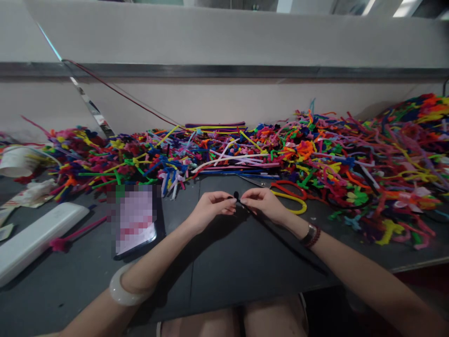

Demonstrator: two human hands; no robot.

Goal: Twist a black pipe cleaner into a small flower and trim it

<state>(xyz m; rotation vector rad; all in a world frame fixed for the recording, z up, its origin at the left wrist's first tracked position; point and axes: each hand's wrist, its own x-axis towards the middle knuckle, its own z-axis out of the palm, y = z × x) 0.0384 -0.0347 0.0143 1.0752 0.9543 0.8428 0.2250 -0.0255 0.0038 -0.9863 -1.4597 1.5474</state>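
My left hand (pixel 214 209) and my right hand (pixel 263 204) meet over the middle of the dark table, fingertips pinched close together. Between them is a black pipe cleaner (pixel 277 233), its upper end curled into a small loop or knob that sticks up above the fingers. The long tail runs from my right fingertips down to the right, under my right forearm. Both hands are closed on this black piece. Just behind my right hand lie scissors (pixel 298 206) with red and yellow handles, touching neither hand.
A long heap of colourful pipe cleaners (pixel 224 154) lines the wall side of the table (pixel 217 281). To the left are a tablet-like device (pixel 138 224), a white elongated case (pixel 42 238), a pink pipe-cleaner piece (pixel 61 243) and a white cup (pixel 17 161).
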